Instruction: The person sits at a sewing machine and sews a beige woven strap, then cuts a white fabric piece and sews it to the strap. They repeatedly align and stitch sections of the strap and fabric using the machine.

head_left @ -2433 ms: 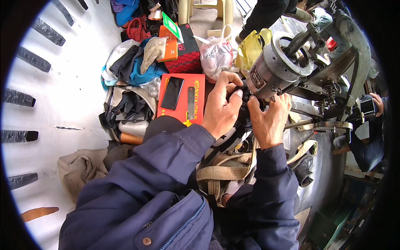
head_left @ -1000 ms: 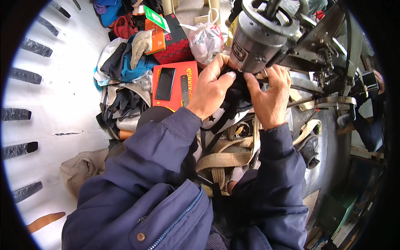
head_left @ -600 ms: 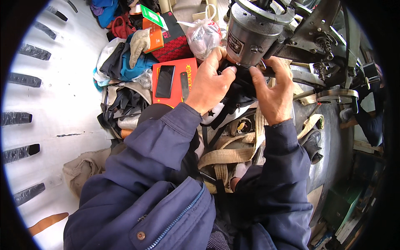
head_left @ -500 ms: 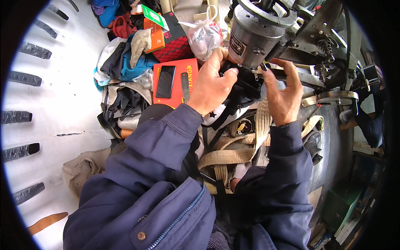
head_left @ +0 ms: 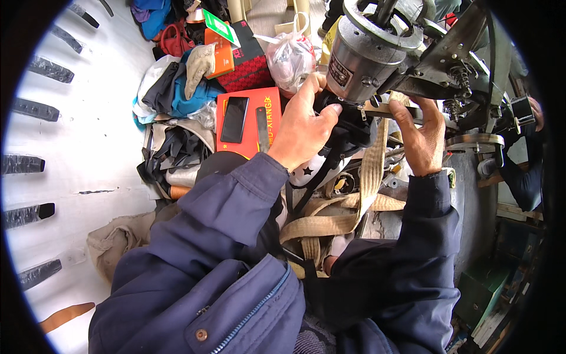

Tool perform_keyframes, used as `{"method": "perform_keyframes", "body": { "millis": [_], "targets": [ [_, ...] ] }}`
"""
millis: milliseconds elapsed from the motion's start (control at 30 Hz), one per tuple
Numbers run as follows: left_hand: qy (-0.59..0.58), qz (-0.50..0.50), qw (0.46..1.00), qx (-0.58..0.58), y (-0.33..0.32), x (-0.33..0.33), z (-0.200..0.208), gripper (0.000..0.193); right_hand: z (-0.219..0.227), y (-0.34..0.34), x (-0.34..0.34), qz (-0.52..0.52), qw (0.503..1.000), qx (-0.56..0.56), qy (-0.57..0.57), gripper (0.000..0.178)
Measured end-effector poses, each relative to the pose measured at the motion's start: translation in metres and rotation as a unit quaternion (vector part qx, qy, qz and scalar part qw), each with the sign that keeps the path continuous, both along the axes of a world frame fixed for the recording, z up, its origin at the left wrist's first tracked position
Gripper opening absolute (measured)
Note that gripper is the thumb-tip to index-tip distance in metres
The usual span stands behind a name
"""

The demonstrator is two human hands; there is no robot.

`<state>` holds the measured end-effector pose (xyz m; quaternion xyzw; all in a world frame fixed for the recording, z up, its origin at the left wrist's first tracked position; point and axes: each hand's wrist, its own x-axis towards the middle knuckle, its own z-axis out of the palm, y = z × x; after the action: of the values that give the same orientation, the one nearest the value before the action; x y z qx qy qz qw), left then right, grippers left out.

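Observation:
A metal shoe-patching sewing machine stands before me, its round head above a black fabric item with a zipper pull. My left hand pinches the item's left edge between thumb and fingers, just left of the machine head. Folds of black fabric hang below the head. To its right, my right hand has its thumb and bent fingers around the machine's narrow metal arm. The fingertips behind that arm are partly hidden. Beneath the fabric shows a white piece with black stars.
A tan webbing strap loops below my hands. Left of them, a red box bears a phone and a flat dark metal tool. A plastic bag and heaped clothes lie farther off. Another person's hand shows at far right.
My right hand has moved right and slightly down, from beside the machine head's base to its arm. The black fabric's right part is now more exposed. My left hand has barely moved.

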<state>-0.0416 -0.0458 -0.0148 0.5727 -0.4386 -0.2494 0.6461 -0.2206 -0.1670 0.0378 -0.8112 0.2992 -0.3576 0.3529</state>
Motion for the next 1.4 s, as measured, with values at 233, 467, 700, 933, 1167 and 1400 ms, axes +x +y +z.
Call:
{"method": "perform_keyframes", "body": {
  "millis": [233,467,700,933,1167,1400],
  "targets": [
    [0.026,-0.017,0.999,0.009,0.003,-0.003,0.007,0.028,-0.012,0.03,0.02,0.017,0.993,0.063,-0.098,0.022],
    [0.007,-0.014,1.0,0.025,0.004,-0.002,0.008,0.036,-0.017,0.046,0.02,0.012,0.987,0.027,-0.157,0.019],
    [0.038,-0.03,0.998,0.037,0.003,-0.002,0.011,0.037,-0.006,0.034,0.004,0.084,0.992,-0.055,-0.073,0.03],
    [0.077,-0.073,0.993,0.043,0.006,-0.002,0.016,0.047,0.005,0.025,0.001,0.166,0.982,-0.089,-0.03,0.036],
    [0.055,-0.053,0.995,0.063,0.001,0.006,-0.005,0.073,-0.008,-0.029,-0.009,-0.128,0.985,-0.007,0.115,0.023],
    [0.032,-0.05,0.991,0.117,0.003,0.009,-0.001,0.073,-0.043,-0.08,0.007,-0.05,0.848,-0.455,0.266,0.037]
  ]
}}
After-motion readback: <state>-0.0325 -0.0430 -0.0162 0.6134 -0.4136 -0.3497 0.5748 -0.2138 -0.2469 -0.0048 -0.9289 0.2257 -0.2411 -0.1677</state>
